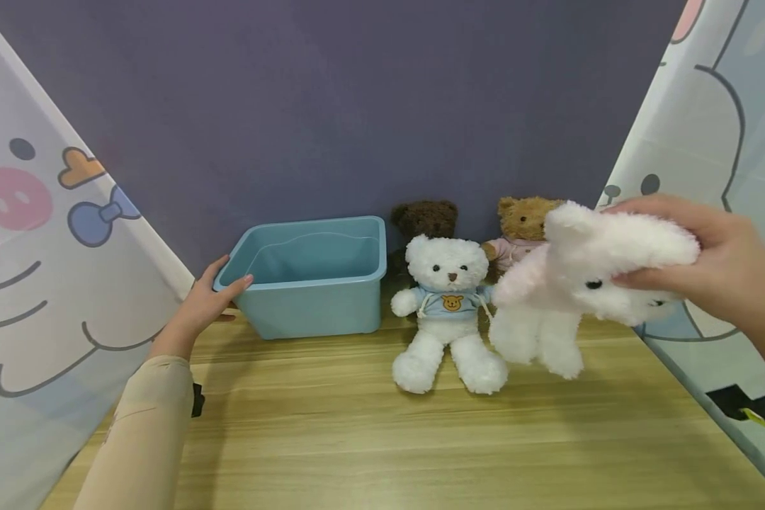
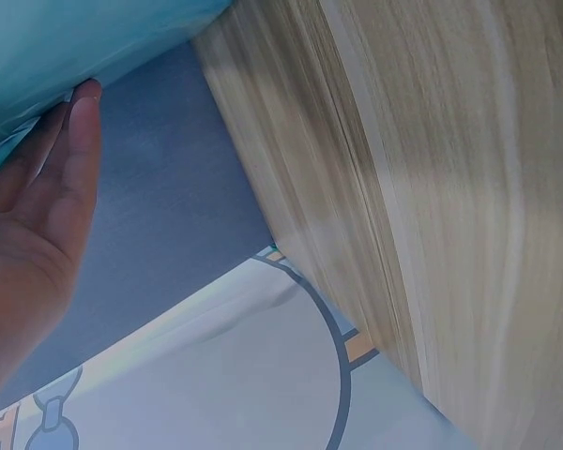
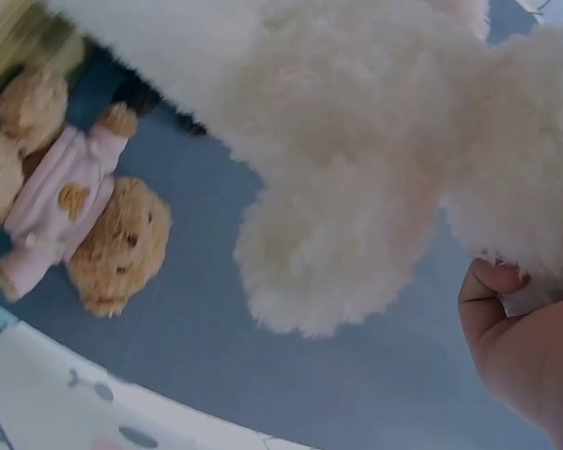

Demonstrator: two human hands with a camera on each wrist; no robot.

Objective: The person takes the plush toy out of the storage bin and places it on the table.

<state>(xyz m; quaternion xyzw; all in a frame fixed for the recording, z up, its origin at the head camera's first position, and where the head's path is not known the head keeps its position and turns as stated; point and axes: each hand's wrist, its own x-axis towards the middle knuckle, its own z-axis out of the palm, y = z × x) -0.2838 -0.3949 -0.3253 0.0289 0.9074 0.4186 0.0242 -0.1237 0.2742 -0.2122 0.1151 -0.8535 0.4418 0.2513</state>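
Observation:
A light blue plastic bin (image 1: 312, 306) stands at the back left. My left hand (image 1: 199, 306) grips its left rim, thumb over the edge and fingers along the outer wall; in the left wrist view, these fingers (image 2: 83, 141) lie against the bin. My right hand (image 1: 717, 248) holds a white and pale pink plush animal (image 1: 561, 283) by the head, at the right. Its legs hang down beside a seated white teddy bear (image 1: 449, 329) in a light blue hoodie. The plush fills much of the right wrist view, with the thumb (image 3: 497, 277) pressed into its fur.
Behind the white bear sit a dark brown teddy bear (image 1: 426, 218) and a tan teddy bear (image 1: 523, 219) in a pink top. All stand on a wood-grain table (image 1: 382, 446). A dark wall (image 1: 331, 106) rises behind, with cartoon-printed cloths at both sides.

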